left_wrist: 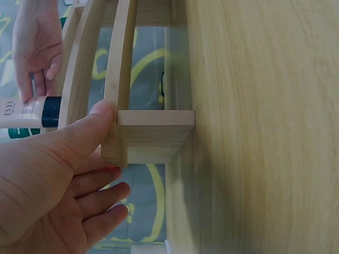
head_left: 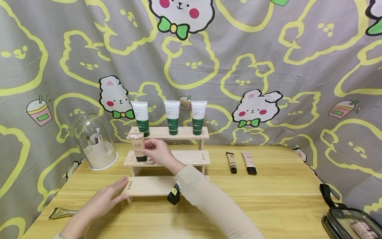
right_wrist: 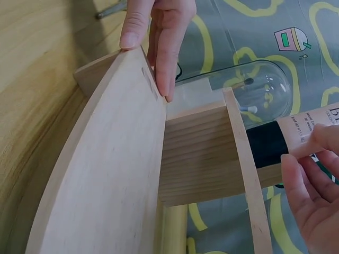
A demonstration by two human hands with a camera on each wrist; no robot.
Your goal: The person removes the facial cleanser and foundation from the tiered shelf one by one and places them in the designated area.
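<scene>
My right hand (head_left: pixel 159 153) pinches a beige BB cream tube (head_left: pixel 138 146) between thumb and fingers. The tube stands upright, black cap down, at the left end of the middle step (head_left: pixel 179 157) of a three-tier wooden display rack (head_left: pixel 152 186). In the right wrist view, the black cap (right_wrist: pixel 266 144) is right at the step's edge. My left hand (head_left: pixel 102 200) holds the left end of the lowest step, thumb (left_wrist: pixel 98 117) at its front edge and fingers toward the rear corner. Three white-and-green tubes (head_left: pixel 173 118) stand in a row on the top step.
Two smaller tubes, one black-capped and slim (head_left: pixel 231 162), one pink BB cream (head_left: pixel 249 162), lie right of the rack. A clear dome with brushes (head_left: pixel 95 146) stands back left. A gold tube (head_left: pixel 62 212) lies front left. A clear black-trimmed pouch (head_left: pixel 352 222) sits front right.
</scene>
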